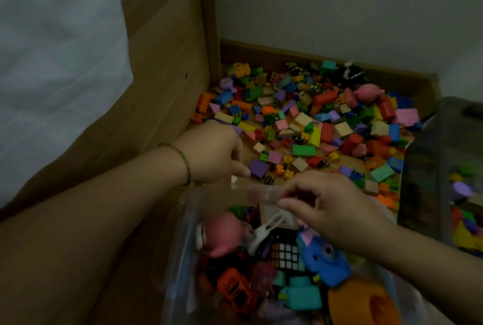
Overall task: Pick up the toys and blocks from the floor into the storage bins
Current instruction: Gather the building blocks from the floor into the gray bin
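Many colourful blocks and small toys lie scattered on the wooden floor in the corner. A clear storage bin at the bottom centre holds toys: a pink figure, a puzzle cube, a blue toy camera, an orange truck. My left hand reaches down at the bin's far left corner. Its thumb points at a purple block and its curled fingers are hidden under the hand. My right hand hovers over the bin's far rim, fingers loosely bent, with nothing visible between them.
A second, darker clear bin with blocks inside stands at the right. A wooden bed frame with white bedding rises on the left. A pale wall with a wooden skirting closes the back.
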